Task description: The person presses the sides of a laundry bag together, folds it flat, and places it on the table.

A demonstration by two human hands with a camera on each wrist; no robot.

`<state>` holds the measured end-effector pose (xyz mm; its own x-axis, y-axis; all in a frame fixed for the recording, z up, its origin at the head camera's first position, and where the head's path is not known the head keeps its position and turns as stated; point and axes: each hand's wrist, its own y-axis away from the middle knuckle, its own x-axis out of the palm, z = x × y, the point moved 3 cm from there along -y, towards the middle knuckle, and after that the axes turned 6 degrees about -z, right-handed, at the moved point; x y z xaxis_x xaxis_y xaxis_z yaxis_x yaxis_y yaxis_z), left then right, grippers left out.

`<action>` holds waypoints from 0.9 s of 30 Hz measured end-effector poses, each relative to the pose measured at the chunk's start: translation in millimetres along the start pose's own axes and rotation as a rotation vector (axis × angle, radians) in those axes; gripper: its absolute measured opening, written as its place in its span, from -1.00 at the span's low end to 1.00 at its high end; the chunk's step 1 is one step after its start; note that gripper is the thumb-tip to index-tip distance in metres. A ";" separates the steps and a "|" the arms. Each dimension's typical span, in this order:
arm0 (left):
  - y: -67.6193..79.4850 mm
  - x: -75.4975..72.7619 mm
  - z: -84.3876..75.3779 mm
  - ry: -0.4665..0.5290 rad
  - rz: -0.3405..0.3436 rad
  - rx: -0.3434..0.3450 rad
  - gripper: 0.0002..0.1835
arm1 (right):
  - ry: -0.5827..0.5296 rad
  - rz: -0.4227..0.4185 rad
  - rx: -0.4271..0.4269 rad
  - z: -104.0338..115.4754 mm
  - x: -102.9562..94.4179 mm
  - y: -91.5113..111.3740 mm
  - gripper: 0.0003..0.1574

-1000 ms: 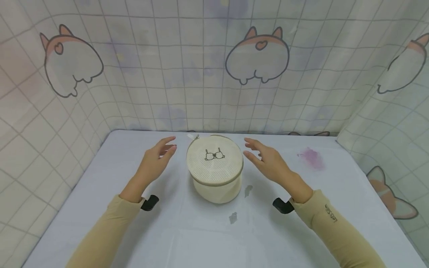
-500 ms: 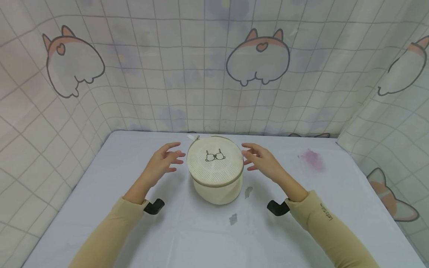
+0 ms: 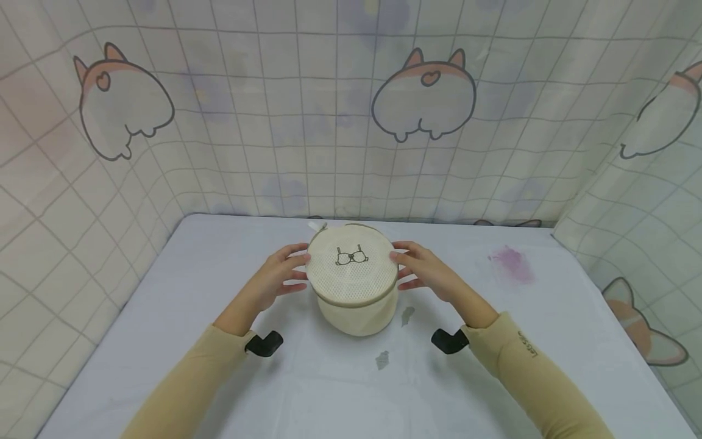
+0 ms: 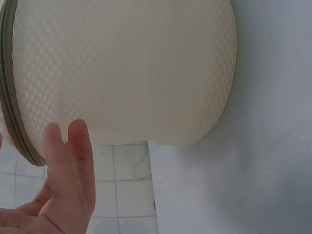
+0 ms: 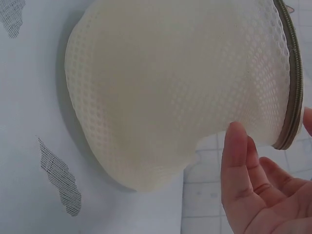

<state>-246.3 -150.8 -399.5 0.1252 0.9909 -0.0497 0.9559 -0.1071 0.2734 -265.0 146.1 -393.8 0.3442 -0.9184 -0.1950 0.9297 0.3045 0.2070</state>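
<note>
A cream mesh bra wash bag (image 3: 353, 280) stands upright on the table, round and drum-shaped, with a bra drawing on its lid. My left hand (image 3: 276, 274) reaches its left side, fingers spread and thumb right at the lid's edge. On the other side, my right hand (image 3: 425, 271) has its thumb over the lid's rim and its fingertips at the side wall. In the left wrist view, relaxed fingers (image 4: 80, 156) overlap the mesh below the brown zipper (image 4: 14, 107). The right wrist view shows a fingertip (image 5: 236, 136) where the mesh wall dents inward.
The white table (image 3: 351, 396) bears two grey patches near the bag and a pink stain (image 3: 512, 263) at the right. A tiled-pattern curtain (image 3: 340, 122) with corgi drawings surrounds the back and sides. A small white tag (image 3: 316, 225) sticks up behind the lid.
Both hands have moved inward to the bag from either side, and their fingers have spread. The bag stands in the same place.
</note>
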 end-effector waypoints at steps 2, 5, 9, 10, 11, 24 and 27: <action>-0.6 3.0 0.9 0.008 -0.005 0.002 -0.35 | -0.004 0.006 -0.002 -0.1 0.6 -0.7 -0.23; -2.0 7.0 2.9 0.025 -0.005 0.005 -0.35 | -0.021 0.023 0.001 -1.1 1.7 -1.6 -0.25; -3.0 12.2 3.8 0.044 0.001 0.009 -0.36 | -0.060 0.045 0.010 -2.7 2.4 -1.4 -0.27; -3.1 13.2 3.8 0.048 0.002 0.011 -0.36 | -0.069 0.047 0.013 -3.1 2.5 -1.1 -0.28; -3.1 14.2 3.3 0.052 0.002 0.012 -0.37 | -0.074 0.052 0.012 -3.4 2.4 -0.9 -0.29; -2.7 21.2 3.9 0.031 0.017 0.041 -0.38 | -0.079 0.078 -0.007 -10.1 0.3 -2.4 -0.31; -3.9 22.4 5.5 0.027 0.010 0.039 -0.38 | -0.081 0.082 -0.006 -11.9 0.4 -2.7 -0.32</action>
<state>-245.8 -128.6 -406.9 0.1284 0.9915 -0.0208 0.9644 -0.1199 0.2356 -265.9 147.9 -405.8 0.4078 -0.9077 -0.0994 0.8997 0.3809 0.2131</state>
